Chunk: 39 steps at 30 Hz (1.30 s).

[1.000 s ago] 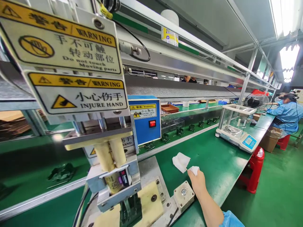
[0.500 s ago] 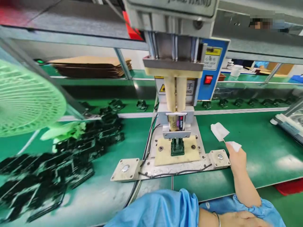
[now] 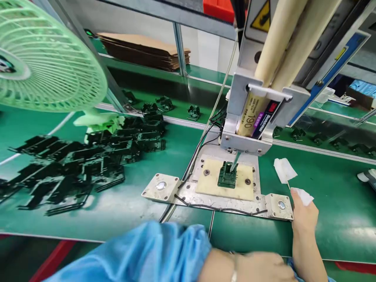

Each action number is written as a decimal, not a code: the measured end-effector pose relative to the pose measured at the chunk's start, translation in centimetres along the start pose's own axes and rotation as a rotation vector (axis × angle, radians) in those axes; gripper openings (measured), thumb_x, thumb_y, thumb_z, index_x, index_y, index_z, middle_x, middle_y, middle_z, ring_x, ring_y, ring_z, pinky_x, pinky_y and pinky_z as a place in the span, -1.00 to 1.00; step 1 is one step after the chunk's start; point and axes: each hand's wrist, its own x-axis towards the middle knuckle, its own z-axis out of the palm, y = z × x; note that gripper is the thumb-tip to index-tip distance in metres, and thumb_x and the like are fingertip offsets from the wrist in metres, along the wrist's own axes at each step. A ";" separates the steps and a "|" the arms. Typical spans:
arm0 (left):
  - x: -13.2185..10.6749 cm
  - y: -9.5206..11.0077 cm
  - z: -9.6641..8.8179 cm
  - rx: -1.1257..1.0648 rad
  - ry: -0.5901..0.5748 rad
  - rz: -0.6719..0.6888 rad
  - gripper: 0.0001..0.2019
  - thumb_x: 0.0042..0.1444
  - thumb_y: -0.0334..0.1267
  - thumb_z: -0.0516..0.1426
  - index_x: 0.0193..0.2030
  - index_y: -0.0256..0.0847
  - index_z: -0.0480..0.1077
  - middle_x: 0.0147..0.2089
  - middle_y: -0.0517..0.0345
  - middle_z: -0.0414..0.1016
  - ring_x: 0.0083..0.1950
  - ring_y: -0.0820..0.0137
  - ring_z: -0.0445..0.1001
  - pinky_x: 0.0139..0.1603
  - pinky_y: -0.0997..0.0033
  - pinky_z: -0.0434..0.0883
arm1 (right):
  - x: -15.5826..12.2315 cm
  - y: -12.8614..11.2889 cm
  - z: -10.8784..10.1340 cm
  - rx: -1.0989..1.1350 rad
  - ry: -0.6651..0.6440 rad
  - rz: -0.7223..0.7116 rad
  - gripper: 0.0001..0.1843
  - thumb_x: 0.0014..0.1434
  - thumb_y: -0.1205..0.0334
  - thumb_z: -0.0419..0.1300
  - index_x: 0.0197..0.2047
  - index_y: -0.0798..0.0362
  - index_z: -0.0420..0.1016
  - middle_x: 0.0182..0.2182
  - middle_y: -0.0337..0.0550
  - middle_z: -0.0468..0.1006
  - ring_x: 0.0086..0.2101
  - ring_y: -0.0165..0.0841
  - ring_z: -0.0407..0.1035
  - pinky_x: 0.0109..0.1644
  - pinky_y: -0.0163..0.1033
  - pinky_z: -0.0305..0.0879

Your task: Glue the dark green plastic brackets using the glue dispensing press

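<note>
My right hand (image 3: 304,214) rests on the green bench just right of the fixture's right push button (image 3: 281,204). Its fingers are closed on a small white wipe (image 3: 303,194), and a thin stick pokes up from them. A second white wipe (image 3: 284,170) lies on the bench just beyond. My left hand (image 3: 264,268) is at the bottom edge, blurred, with a bracelet at the wrist and a blue sleeve (image 3: 152,254) behind it. A black part (image 3: 227,176) sits on the cream fixture pad (image 3: 211,184) under the nozzle of the glue cartridge (image 3: 258,117).
A left push button (image 3: 161,185) sits on the metal base plate. Several black plastic parts (image 3: 88,164) are heaped on the bench at left. A green fan (image 3: 44,58) stands at upper left, flat cardboard (image 3: 147,51) lies on the shelf behind, and more black parts (image 3: 323,137) line the conveyor.
The view has swung left and down toward the bench. My right hand stays beside the right button with the wipe. My left arm and hand have come into view at the bottom.
</note>
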 end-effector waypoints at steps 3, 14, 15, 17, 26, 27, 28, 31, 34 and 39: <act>-4.0 0.3 -4.0 0.311 0.086 0.086 -0.81 0.29 -0.28 0.09 -0.37 -0.19 0.25 -0.38 0.13 0.36 -0.34 0.32 0.33 -0.30 0.28 0.32 | -0.6 -0.6 0.0 -0.029 0.021 0.009 -0.40 -0.16 -0.11 0.43 -0.17 0.21 0.60 -0.17 0.07 0.61 -0.08 0.05 0.46 0.00 0.02 0.40; -8.0 -5.9 -15.7 -0.279 0.449 -0.735 -0.29 -0.06 0.00 0.35 0.16 -0.26 0.23 0.17 -0.13 0.34 0.22 0.04 0.33 0.27 0.02 0.30 | -1.2 -1.0 0.0 -0.067 -0.007 0.045 -0.50 -0.16 -0.06 0.43 -0.23 0.13 0.61 -0.24 -0.03 0.61 -0.20 -0.07 0.48 -0.17 -0.10 0.36; -7.7 -6.1 -15.6 -0.350 0.443 -0.698 -0.34 -0.04 -0.02 0.34 0.13 -0.29 0.26 0.15 -0.13 0.36 0.19 0.07 0.35 0.28 0.04 0.29 | -1.2 -0.9 -0.1 -0.067 -0.014 0.042 -0.49 -0.16 -0.07 0.43 -0.22 0.13 0.61 -0.25 -0.03 0.61 -0.20 -0.07 0.48 -0.17 -0.10 0.36; -7.3 -6.3 -15.4 -0.481 0.467 -0.635 -0.42 -0.01 -0.06 0.34 0.08 -0.32 0.33 0.12 -0.11 0.40 0.14 0.13 0.39 0.27 0.08 0.31 | -1.2 -0.9 -0.1 -0.073 -0.019 0.033 -0.48 -0.16 -0.08 0.42 -0.22 0.15 0.60 -0.25 -0.02 0.61 -0.20 -0.06 0.48 -0.18 -0.10 0.35; -7.9 -4.3 -15.5 -0.753 0.390 -0.886 -0.53 0.00 0.13 0.32 -0.30 -0.32 0.47 -0.36 0.12 0.44 -0.38 0.42 0.36 -0.39 0.50 0.30 | -1.0 -0.9 0.1 -0.075 -0.021 -0.015 -0.46 -0.12 -0.07 0.42 -0.19 0.20 0.60 -0.25 0.01 0.60 -0.19 -0.04 0.48 -0.14 -0.07 0.40; -8.2 -4.0 -15.2 -0.763 0.370 -0.908 -0.51 0.00 0.16 0.31 -0.32 -0.32 0.47 -0.38 0.12 0.41 -0.40 0.42 0.34 -0.43 0.50 0.27 | -0.9 -1.0 0.1 -0.059 0.005 -0.032 -0.47 -0.11 -0.06 0.41 -0.19 0.19 0.60 -0.24 0.01 0.60 -0.17 -0.04 0.48 -0.11 -0.06 0.40; -8.6 -3.6 -14.8 -0.775 0.376 -0.918 -0.50 -0.02 0.17 0.32 -0.30 -0.32 0.46 -0.36 0.11 0.41 -0.38 0.40 0.35 -0.43 0.49 0.28 | -1.0 -1.1 0.0 -0.039 0.049 -0.045 -0.49 -0.10 -0.05 0.40 -0.19 0.18 0.60 -0.22 0.00 0.60 -0.15 -0.03 0.48 -0.09 -0.05 0.40; -9.9 -2.0 -13.0 -0.836 0.531 -0.852 -0.48 -0.12 0.02 0.42 -0.11 -0.26 0.44 -0.13 0.01 0.47 -0.08 0.22 0.45 -0.14 0.36 0.45 | -2.4 -1.4 -1.1 -0.061 0.212 -0.117 -0.55 -0.01 -0.04 0.36 -0.18 0.16 0.59 -0.22 0.02 0.59 -0.16 0.01 0.48 -0.10 -0.02 0.42; -11.1 0.4 -11.1 -0.879 0.671 -0.687 -0.42 -0.13 -0.21 0.45 0.03 -0.18 0.36 0.06 -0.02 0.42 0.04 0.19 0.45 0.00 0.28 0.49 | -5.9 -2.1 -2.7 -0.286 0.242 -0.432 -0.65 0.09 -0.03 0.33 -0.33 0.14 0.57 -0.38 0.03 0.57 -0.31 -0.03 0.49 -0.21 -0.03 0.42; -11.5 3.4 -10.1 -0.642 0.711 -0.397 -0.46 -0.04 -0.37 0.42 0.08 -0.11 0.38 0.02 0.01 0.42 -0.02 0.24 0.48 -0.03 0.37 0.53 | -12.3 -6.8 -3.4 -0.137 -0.536 -1.162 -0.88 0.17 0.25 0.30 -0.27 0.03 0.43 -0.47 -0.16 0.49 -0.51 -0.27 0.41 -0.43 -0.19 0.34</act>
